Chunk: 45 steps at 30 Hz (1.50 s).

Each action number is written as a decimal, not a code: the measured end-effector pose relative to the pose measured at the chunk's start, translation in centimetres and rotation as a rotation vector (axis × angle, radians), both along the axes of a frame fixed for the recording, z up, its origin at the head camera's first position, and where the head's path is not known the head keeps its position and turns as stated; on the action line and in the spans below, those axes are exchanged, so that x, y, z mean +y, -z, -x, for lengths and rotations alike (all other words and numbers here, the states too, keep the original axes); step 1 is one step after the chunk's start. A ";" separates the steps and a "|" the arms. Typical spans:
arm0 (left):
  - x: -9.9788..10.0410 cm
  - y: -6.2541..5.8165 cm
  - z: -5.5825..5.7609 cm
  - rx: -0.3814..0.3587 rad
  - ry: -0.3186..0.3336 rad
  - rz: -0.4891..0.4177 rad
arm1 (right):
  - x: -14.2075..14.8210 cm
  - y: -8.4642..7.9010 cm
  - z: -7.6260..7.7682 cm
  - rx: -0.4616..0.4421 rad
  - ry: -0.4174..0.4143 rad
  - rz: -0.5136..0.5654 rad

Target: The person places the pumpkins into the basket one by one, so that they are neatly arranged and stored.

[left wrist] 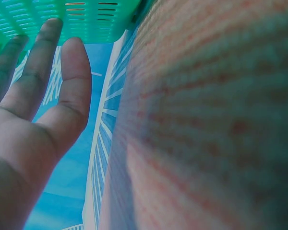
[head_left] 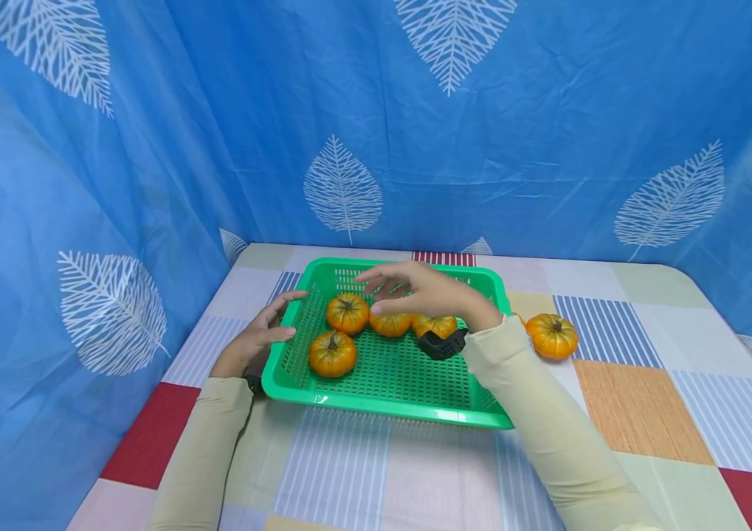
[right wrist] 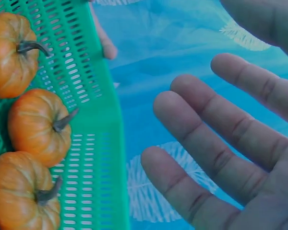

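Note:
A green plastic basket (head_left: 389,415) stands on the table with several small orange pumpkins inside. One pumpkin (head_left: 333,354) sits near its left front, and another pumpkin (head_left: 347,313) lies just behind. Two more, a middle pumpkin (head_left: 390,324) and a right-hand pumpkin (head_left: 434,326), are partly covered by my right hand (head_left: 422,290). That hand hovers over the basket, fingers extended and holding nothing; the right wrist view shows them spread beside three pumpkins (right wrist: 41,127). My left hand (head_left: 258,335) is at the basket's left rim, its fingers (left wrist: 36,72) spread and relaxed.
Outside the basket, to its right, a single pumpkin (head_left: 551,336) rests on the patchwork tablecloth (head_left: 644,409). Blue curtains (head_left: 522,147) with white leaf prints hang behind the table and along its left and right sides.

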<state>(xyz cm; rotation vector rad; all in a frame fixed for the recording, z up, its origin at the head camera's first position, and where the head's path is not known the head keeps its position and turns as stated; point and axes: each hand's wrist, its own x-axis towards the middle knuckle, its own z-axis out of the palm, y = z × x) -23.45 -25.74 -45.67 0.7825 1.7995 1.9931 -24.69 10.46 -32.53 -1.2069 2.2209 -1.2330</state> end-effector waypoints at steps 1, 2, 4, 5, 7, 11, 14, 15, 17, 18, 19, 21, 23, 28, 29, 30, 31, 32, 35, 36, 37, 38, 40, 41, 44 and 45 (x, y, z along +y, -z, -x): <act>0.0 0.0 0.0 -0.002 -0.001 0.000 | 0.2 -0.1 -0.1 0.010 0.001 0.005; 0.0 0.0 0.0 -0.003 -0.004 0.001 | 0.4 -0.2 -0.2 0.019 0.002 0.008; 0.0 0.0 0.0 -0.009 -0.012 0.005 | 0.7 -0.3 -0.4 0.035 0.010 0.007; 0.0 0.0 0.0 -0.013 -0.016 0.007 | 0.9 -0.4 -0.5 0.039 0.016 0.004; 0.1 -0.1 0.0 -0.021 -0.025 0.013 | 1.3 -0.5 -0.8 0.046 0.033 -0.004; 0.1 -0.1 -0.1 -0.024 -0.034 0.023 | 2.2 -0.9 -1.3 0.057 0.070 -0.017; 0.0 0.0 0.0 -0.018 -0.029 0.026 | 2.9 -1.2 -1.6 0.064 0.089 -0.014; 0.0 0.0 0.0 -0.016 -0.026 0.027 | 3.2 -1.2 -1.7 0.067 0.096 -0.011; -0.1 0.0 -0.1 -0.015 -0.023 0.028 | 3.6 -1.4 -1.8 0.068 0.106 -0.003; -0.1 0.0 -0.1 -0.011 -0.021 0.028 | 3.9 -1.4 -1.9 0.072 0.111 0.000; -0.1 0.1 -0.1 -0.008 -0.021 0.028 | 4.1 -1.5 -1.9 0.078 0.118 0.002; -0.1 0.1 -0.1 -0.005 -0.023 0.027 | 4.7 -1.6 -2.0 0.090 0.130 0.007; 0.0 0.1 -0.1 -0.007 -0.026 0.026 | 5.2 -1.7 -2.2 0.100 0.143 0.008; 0.1 0.1 -0.1 -0.013 -0.036 0.029 | 6.6 -1.8 -2.3 0.091 0.164 0.017; 0.1 0.1 0.0 -0.011 -0.037 0.031 | 6.8 -1.7 -2.3 0.086 0.169 0.019; 0.1 0.1 0.0 -0.008 -0.036 0.031 | 7.1 -1.7 -2.3 0.082 0.172 0.022; 0.1 0.1 0.0 -0.006 -0.036 0.031 | 7.4 -1.6 -2.3 0.084 0.181 0.021; 0.1 0.1 0.0 -0.002 -0.034 0.030 | 7.7 -1.6 -2.3 0.087 0.185 0.020; 0.1 0.1 0.1 0.015 -0.026 0.025 | 8.5 -1.3 -2.4 0.083 0.205 0.028; 0.1 0.1 0.1 0.019 -0.024 0.024 | 8.8 -1.3 -2.5 0.082 0.209 0.031; 0.1 0.2 0.1 0.021 -0.023 0.022 | 9.0 -1.2 -2.5 0.084 0.216 0.035; 0.1 0.2 0.1 0.022 -0.021 0.020 | 9.3 -1.1 -2.5 0.082 0.218 0.042; 0.0 0.2 0.1 0.021 -0.021 0.019 | 9.8 -0.9 -2.6 0.075 0.226 0.060; 0.0 0.2 0.0 0.019 -0.023 0.020 | 10.1 -0.7 -2.6 0.076 0.231 0.069; 0.1 0.1 0.0 0.014 -0.029 0.026 | 10.9 -0.3 -2.8 0.084 0.242 0.104; 0.1 0.1 0.0 0.014 -0.031 0.029 | 11.2 -0.1 -2.9 0.089 0.246 0.120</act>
